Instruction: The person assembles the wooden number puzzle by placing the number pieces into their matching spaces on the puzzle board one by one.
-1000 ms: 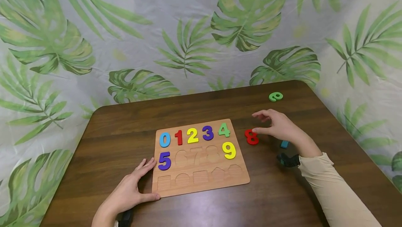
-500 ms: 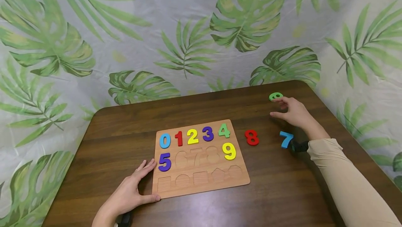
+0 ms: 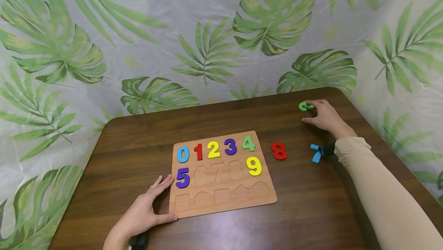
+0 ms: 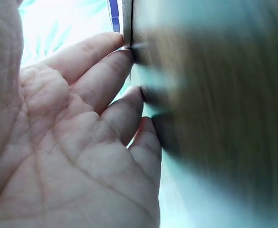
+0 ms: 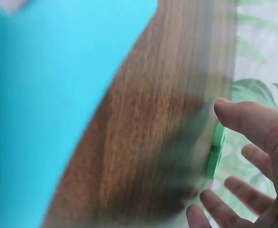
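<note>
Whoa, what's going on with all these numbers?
Someone is busy with numbers and a board. Their left hand touches its left edge; their right hand is at the green number. Seven numbers sit on the board. The red 8 and blue 7 lie on the table to its right, and the 6, 7 and 8 slots are empty.

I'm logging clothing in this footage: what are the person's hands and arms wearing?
The left hand and right hand are bare, with no gloves or rings showing. The right sleeve is long, plain cream and wrinkled near its cuff. A black device sits at the right wrist; another black device sits at the left. The left sleeve can't be made out.
</note>
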A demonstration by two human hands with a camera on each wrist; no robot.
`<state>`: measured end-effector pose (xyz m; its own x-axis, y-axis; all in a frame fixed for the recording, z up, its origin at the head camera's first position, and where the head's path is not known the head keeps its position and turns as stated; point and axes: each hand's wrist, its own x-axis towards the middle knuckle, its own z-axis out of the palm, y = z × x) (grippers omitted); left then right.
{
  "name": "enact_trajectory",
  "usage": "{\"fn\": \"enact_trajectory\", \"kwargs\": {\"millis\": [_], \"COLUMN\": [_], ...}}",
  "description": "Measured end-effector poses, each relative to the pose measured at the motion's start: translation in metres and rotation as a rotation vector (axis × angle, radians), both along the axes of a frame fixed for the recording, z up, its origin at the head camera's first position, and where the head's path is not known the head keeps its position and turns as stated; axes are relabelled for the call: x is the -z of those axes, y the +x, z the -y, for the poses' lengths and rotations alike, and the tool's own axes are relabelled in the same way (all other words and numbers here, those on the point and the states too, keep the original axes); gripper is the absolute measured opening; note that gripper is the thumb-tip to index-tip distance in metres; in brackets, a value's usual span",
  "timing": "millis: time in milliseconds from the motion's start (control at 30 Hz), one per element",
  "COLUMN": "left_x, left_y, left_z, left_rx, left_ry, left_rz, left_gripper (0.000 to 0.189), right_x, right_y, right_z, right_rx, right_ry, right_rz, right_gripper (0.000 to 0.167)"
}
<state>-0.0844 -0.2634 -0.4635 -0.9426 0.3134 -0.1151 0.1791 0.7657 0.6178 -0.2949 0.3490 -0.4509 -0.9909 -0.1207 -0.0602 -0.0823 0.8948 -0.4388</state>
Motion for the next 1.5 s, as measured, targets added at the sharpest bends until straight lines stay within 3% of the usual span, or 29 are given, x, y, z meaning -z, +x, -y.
{"fn": "enact_trajectory", "kwargs": {"millis": [267,567,1500], "left_x": [0.002,0.003,0.003], "left_y": [0.001,0.000,0.001], "left_z": [0.001,0.002,0.002], "left_rx": [0.009,0.015,0.019], "left_ry": [0.010,0.011,0.015], "left_rz": [-0.024,-0.049,-0.047], "left_gripper": [0.105,0.103,0.104], "right_x": [-0.004,-0.002,-0.006], "right_y": [-0.007,-0.008,0.022], "right_z": [0.005,0.008,0.027], "right_rx": [-0.049,-0.051,-0.040], "right_ry": [0.048,0.104,0.205], "right_rz": [0.048,0.037,0.034], "right_gripper": [0.081,0.075,0.066]}}
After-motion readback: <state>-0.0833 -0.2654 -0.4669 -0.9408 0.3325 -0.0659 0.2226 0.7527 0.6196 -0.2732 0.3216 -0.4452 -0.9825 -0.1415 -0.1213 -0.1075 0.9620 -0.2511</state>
